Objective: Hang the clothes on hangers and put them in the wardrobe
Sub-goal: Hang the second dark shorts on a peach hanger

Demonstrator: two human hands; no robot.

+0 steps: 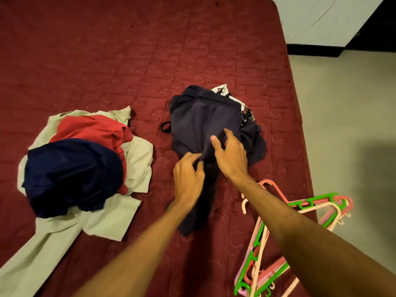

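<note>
The dark garment (205,121) lies crumpled mid-way across the bed (107,61); my left hand (188,179) pinches a fold of it, and my right hand (230,155) presses it, fingers spread. I should find the neckline before lifting, leave the printed piece (246,113) under it, then grab from the hangers (300,211) on the right.
</note>
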